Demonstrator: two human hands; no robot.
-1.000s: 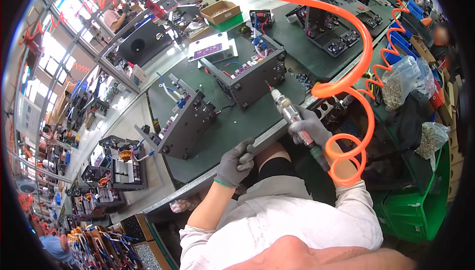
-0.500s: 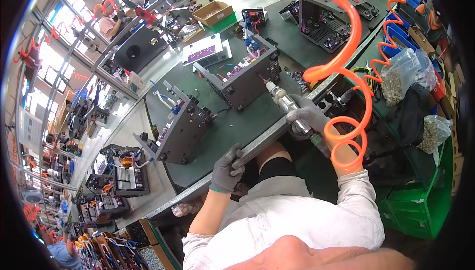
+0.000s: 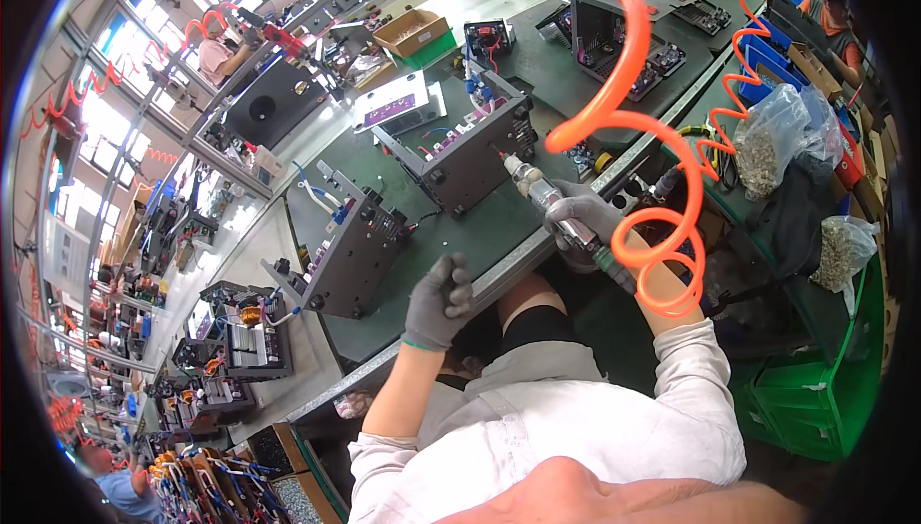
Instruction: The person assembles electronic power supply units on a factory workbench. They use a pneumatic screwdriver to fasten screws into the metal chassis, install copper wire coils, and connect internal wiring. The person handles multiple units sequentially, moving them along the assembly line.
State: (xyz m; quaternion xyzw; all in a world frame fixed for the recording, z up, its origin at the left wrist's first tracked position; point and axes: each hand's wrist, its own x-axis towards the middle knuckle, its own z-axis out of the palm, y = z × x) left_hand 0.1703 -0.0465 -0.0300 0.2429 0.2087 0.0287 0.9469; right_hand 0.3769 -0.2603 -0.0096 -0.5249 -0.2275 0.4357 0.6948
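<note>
My right hand (image 3: pixel 587 215), in a grey glove, is wrapped round a silver air screwdriver (image 3: pixel 554 200) with an orange coiled hose (image 3: pixel 662 222). Its bit points up and left, at the face of a dark metal housing (image 3: pixel 465 171) fitted with purple circuit boards and blue wires; whether the bit touches cannot be told. My left hand (image 3: pixel 439 301), also gloved, hovers by the bench's metal edge with its fingers curled closed; anything inside them is hidden. Left of that, a second dark panel (image 3: pixel 347 260) with black connectors stands tilted on the green bench top (image 3: pixel 432 270).
Behind the housings lie a white plate with a purple board (image 3: pixel 395 102) and a cardboard box (image 3: pixel 413 33). Plastic bags of small parts (image 3: pixel 767 145) rest at right above a green bin (image 3: pixel 801 404). Finished-looking units (image 3: pixel 245 332) stand at left. Other people work farther off.
My left hand has lifted from the bench edge, its fingers curling further. My right hand and the screwdriver have shifted slightly up and left, and the hose has swung left.
</note>
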